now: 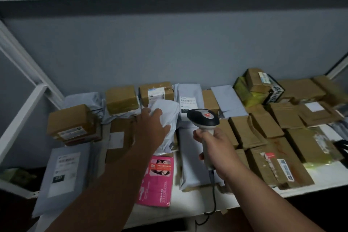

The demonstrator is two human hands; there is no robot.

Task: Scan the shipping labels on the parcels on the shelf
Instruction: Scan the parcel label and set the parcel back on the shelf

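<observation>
My left hand (151, 126) grips a soft grey poly mailer (169, 113) at the middle of the shelf, thumb and fingers curled into its plastic. My right hand (212, 143) holds the handle of a grey and black barcode scanner (204, 118), whose head points toward the back of the shelf. Just beyond the scanner lies a grey mailer with a white shipping label (188, 100) marked 010. A brown box with a white label (156, 93) sits behind the gripped mailer.
Several brown boxes (263, 124) and grey bags cover the white shelf (188, 203). A pink packet (156, 181) lies at the front, a labelled grey mailer (64, 171) at the left. The scanner cable (213, 199) hangs over the front edge. White frame posts (22, 111) stand left.
</observation>
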